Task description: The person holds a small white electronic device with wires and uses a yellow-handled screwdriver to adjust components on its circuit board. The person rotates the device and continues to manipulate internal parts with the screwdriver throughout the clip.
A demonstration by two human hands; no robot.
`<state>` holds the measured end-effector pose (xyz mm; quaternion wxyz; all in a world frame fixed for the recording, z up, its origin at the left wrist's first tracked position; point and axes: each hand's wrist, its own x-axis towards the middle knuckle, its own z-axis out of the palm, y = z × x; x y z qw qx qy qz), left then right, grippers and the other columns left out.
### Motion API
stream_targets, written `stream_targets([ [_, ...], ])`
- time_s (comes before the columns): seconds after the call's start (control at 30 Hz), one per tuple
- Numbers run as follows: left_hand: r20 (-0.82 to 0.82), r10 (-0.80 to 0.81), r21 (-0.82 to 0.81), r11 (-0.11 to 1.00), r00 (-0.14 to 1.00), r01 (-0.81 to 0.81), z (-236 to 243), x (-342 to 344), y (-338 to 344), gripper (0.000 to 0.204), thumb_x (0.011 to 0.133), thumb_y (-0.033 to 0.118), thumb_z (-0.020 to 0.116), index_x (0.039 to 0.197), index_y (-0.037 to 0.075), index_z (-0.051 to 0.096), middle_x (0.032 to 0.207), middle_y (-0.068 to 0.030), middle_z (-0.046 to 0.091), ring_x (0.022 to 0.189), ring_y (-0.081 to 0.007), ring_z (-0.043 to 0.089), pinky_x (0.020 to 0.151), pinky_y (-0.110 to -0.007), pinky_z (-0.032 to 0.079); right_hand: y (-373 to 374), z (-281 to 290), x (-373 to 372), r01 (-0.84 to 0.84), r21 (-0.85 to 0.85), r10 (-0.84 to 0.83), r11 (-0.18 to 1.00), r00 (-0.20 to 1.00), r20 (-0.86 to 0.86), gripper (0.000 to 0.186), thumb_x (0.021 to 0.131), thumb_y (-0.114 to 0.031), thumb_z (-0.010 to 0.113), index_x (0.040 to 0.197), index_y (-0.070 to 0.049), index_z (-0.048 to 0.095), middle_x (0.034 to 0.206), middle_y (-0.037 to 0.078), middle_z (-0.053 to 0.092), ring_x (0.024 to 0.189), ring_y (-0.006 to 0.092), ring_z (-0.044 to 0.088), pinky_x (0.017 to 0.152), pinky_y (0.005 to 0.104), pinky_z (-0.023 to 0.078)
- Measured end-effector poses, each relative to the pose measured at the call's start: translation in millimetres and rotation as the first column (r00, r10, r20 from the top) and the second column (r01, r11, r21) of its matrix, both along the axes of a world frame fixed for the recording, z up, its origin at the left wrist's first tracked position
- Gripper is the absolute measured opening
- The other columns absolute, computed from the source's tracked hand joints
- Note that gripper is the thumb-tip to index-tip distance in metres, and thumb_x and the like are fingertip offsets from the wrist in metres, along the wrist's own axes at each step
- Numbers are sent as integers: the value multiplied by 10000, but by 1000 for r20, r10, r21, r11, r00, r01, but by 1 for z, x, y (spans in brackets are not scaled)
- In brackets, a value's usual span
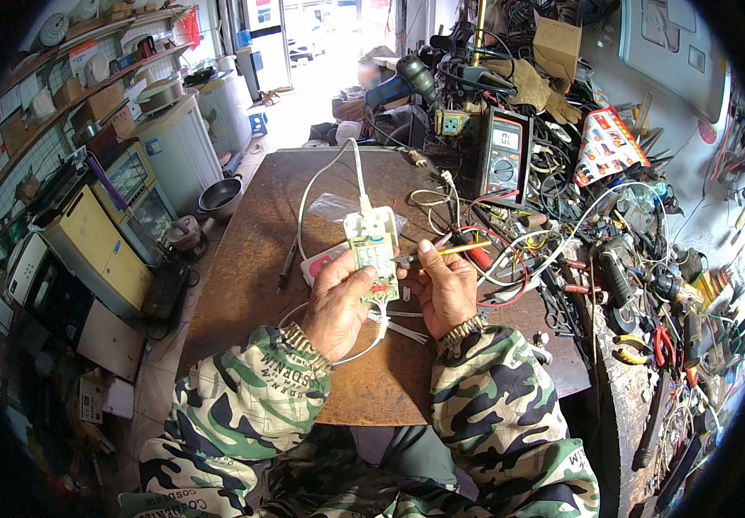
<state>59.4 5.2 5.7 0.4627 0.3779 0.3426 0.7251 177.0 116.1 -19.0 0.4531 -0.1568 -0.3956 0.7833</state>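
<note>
A scuffed brown wooden table (243, 285) stands at the centre, its worn front edge nearest the person; a clear plastic bag (329, 206) lies beyond the middle; a white cable (301, 211) loops over the left part, and a slim dark pen-shaped tool (287, 264) lies left of it; a white-and-pink object (324, 260) rests there too, partly hidden; a red lead (524, 285) curves across the right; beside the table, a cluttered bench (621, 393) bears yellow-handled pliers (631, 354) and red-handled pliers (664, 347).

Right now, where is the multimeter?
In the head view, the multimeter is right of centre in the upper part, beyond the right hand and left of the red and white printed sheet.
</note>
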Motion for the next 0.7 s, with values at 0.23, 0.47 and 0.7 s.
stream_targets([
  [0.23, 4, -9, 12, 1000, 1000, 9, 0, 1, 0, 356, 974, 86, 484, 1308, -37, 500, 1238, -136, 605, 1099, -254, 615, 979, -381, 480, -1, 3, 1, -5, -17, 5, 1000, 1000, -3, 189, 937, -193, 640, 823, -50, 593, 706, 54, 630, 669, 187, 670, 608, 297, 570],
  [0.47, -22, -9, 31, 999, 1000, 10, -5, -2, 1, 359, 975, 98, 492, 1307, -40, 500, 1240, -139, 606, 1112, -259, 613, 992, -386, 473, -1, 3, 1, -49, -16, 49, 999, 999, -10, 186, 926, -205, 657, 849, -40, 616, 718, 54, 636, 679, 193, 670, 635, 310, 569],
  [0.7, -18, -11, 12, 1000, 1000, 12, -2, -1, 0, 361, 975, 99, 491, 1309, -36, 499, 1246, -143, 604, 1113, -256, 612, 992, -385, 474, -6, 10, 1, -21, -55, 21, 998, 1000, 1, 181, 898, -169, 694, 812, -23, 629, 695, 32, 609, 649, 184, 658, 601, 310, 550],
])
